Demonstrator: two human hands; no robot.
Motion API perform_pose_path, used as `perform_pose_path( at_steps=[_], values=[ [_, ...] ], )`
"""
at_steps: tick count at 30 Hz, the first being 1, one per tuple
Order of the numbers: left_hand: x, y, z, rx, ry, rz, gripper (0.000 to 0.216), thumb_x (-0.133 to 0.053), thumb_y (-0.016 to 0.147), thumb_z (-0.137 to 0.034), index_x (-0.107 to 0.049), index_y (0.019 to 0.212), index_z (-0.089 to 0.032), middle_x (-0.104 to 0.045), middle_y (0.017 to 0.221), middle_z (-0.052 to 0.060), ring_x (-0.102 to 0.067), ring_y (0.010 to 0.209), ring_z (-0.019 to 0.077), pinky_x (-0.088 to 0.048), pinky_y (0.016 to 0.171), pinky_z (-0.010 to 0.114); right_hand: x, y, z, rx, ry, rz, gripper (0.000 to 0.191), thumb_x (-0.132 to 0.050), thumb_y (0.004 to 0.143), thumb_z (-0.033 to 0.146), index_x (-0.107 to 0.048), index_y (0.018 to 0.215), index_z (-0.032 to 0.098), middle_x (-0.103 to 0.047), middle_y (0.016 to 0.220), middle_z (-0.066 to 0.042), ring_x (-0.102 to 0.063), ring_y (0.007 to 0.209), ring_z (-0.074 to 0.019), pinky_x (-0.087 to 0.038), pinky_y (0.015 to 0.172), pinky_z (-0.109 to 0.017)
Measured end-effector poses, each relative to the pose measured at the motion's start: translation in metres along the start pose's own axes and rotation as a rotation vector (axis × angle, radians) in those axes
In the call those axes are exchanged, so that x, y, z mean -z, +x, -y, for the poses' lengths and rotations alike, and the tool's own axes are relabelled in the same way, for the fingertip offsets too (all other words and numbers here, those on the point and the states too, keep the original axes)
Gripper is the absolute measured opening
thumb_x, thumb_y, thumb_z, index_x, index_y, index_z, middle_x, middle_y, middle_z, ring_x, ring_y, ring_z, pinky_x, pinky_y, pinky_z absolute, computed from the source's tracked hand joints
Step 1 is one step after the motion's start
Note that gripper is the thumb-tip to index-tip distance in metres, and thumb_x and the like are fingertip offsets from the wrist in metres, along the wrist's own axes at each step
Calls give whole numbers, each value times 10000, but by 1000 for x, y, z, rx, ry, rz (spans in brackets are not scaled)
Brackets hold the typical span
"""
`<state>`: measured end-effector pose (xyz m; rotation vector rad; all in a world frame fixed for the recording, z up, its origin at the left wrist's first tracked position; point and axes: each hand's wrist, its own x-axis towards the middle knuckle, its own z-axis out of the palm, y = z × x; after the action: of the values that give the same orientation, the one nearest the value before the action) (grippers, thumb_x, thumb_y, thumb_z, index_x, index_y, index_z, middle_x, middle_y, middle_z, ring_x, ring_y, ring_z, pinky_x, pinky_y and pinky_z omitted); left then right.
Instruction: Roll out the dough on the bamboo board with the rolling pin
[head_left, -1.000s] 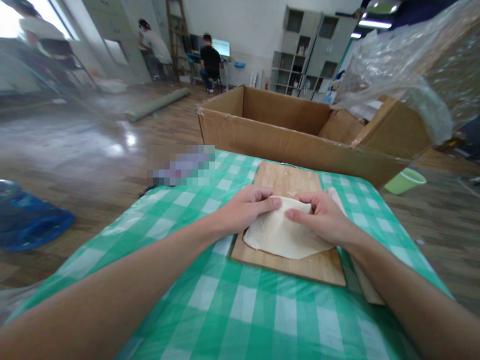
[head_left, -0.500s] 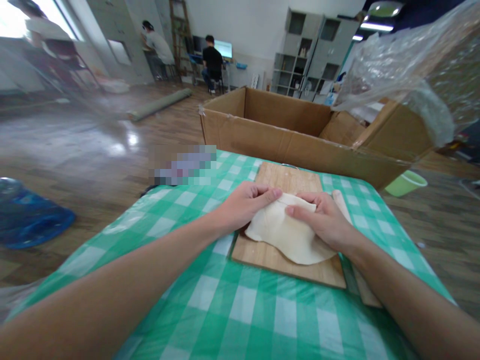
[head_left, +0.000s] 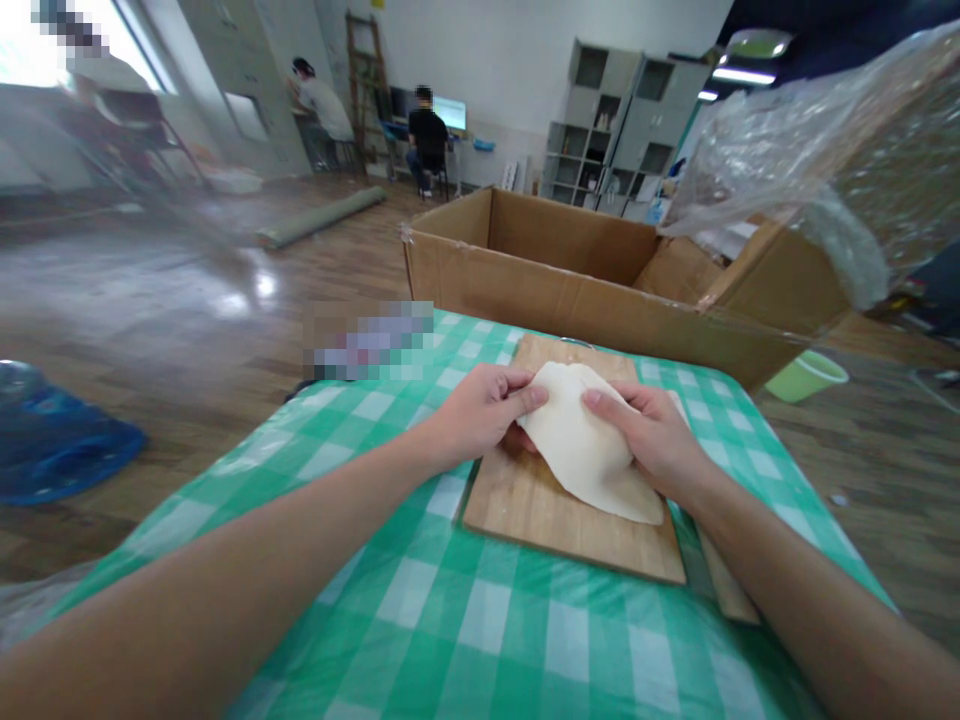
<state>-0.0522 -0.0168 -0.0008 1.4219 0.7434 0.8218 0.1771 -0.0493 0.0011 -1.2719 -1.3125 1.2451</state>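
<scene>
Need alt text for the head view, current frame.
A left hand and right hand pinch a pale, dough-like sheet over a wooden board. The board lies on a green-and-white checked tablecloth, with a wooden stick to its right; an open cardboard box stands beyond.

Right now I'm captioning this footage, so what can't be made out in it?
All in the head view:
Right hand: some fingertips, hidden by the pale sheet.
Wooden strip: part of it, hidden by the right forearm.
Cardboard box: floor, hidden by its near side.
Item by the checked cloth: too pixelated.
</scene>
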Motion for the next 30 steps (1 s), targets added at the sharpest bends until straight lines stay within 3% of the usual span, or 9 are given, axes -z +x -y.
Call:
perform_pose_path(
  at_steps=[5, 9, 14, 17, 19, 22, 25, 30],
  values=[
    [-1, -1, 0, 12, 38, -93, 385, -717, 928, -520, -743, 923, -136, -738, 701, 39, -642, 511, 126, -456, 450, 196, 0, 0, 1, -4, 76, 15, 430, -864, 798, 546, -837, 1018, 177, -794, 827, -56, -649, 621, -163, -448, 518, -244],
    [-2, 1, 5, -40, 51, -185, 396, -730, 915, -524, -755, 877, -130, -722, 710, 30, -601, 545, 105, -431, 493, 195, -2, 0, 4, -94, 153, 82, 354, -870, 791, 488, -830, 924, 163, -790, 794, -67, -656, 612, -160, -465, 523, -241],
    [-4, -1, 1, -39, -117, -72, 498, -778, 867, -562, -772, 1106, -126, -781, 928, 89, -681, 709, 163, -487, 593, 238, -9, -7, 13, -175, 235, 183, 333, -860, 775, 465, -800, 891, 158, -816, 895, -119, -728, 716, -224, -553, 612, -293],
    [-5, -2, -1, -56, 37, -47, 469, -738, 904, -568, -774, 1082, -136, -767, 911, 79, -657, 708, 153, -453, 577, 225, -15, -10, 12, -168, 228, 217, 365, -825, 833, 502, -801, 984, 171, -822, 945, -108, -735, 727, -213, -561, 622, -287],
    [-5, -2, 1, -98, 152, -89, 422, -709, 934, -530, -761, 1127, -158, -761, 931, 63, -648, 735, 149, -453, 588, 219, -17, -10, 9, -134, 196, 191, 378, -824, 849, 515, -801, 1038, 188, -823, 952, -84, -727, 710, -190, -550, 606, -267],
    [-6, 1, 5, -145, 104, -120, 369, -672, 959, -436, -717, 1202, -161, -765, 1000, 69, -683, 840, 171, -518, 686, 241, -15, -6, 3, -53, 144, 100, 413, -835, 837, 545, -802, 1064, 202, -821, 923, -60, -720, 687, -186, -551, 606, -273],
    [-6, 4, 8, -107, 13, -64, 309, -664, 949, -385, -721, 1128, -140, -773, 966, 80, -709, 840, 187, -548, 720, 271, -12, -2, -1, -5, 120, 56, 438, -829, 828, 581, -802, 1055, 208, -819, 900, -54, -720, 673, -196, -558, 616, -295],
    [-7, 3, 12, -33, 56, -67, 293, -682, 930, -426, -744, 973, -143, -761, 845, 67, -684, 682, 168, -492, 589, 247, -10, -3, -2, 7, 53, 73, 440, -873, 784, 565, -805, 1040, 214, -821, 931, -56, -738, 716, -213, -564, 614, -297]
  ],
)
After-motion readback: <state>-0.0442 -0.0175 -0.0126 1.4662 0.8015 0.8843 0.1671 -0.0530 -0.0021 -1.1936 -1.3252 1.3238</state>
